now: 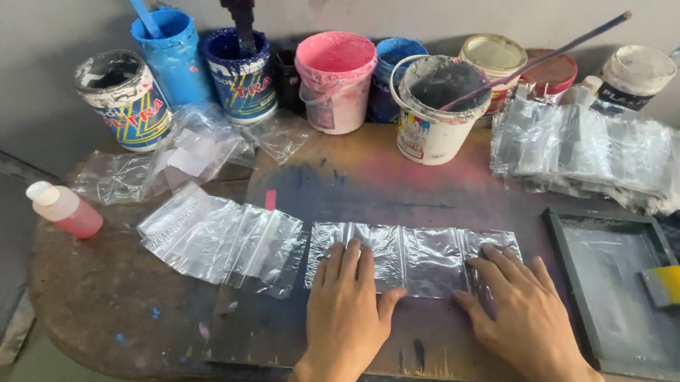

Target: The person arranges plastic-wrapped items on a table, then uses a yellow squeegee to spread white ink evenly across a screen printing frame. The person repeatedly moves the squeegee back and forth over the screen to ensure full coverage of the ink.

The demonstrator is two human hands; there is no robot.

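A row of clear plastic bags (419, 258) lies flat on the stained wooden table (110, 309), near its front edge. My left hand (344, 309) rests palm down on the left part of that row, fingers spread. Palm down as well, my right hand (520, 309) presses on the row's right end. Neither hand grips anything. A second overlapped row of clear bags (219, 237) lies just to the left of the first.
Several paint tubs stand along the back, among them a pink one (336, 78) and a white one with a stick (432, 109). A heap of clear bags (593, 149) is at right. A framed printing screen (630, 297) holds a yellow squeegee (676, 285). A small pink bottle (65, 210) is at left.
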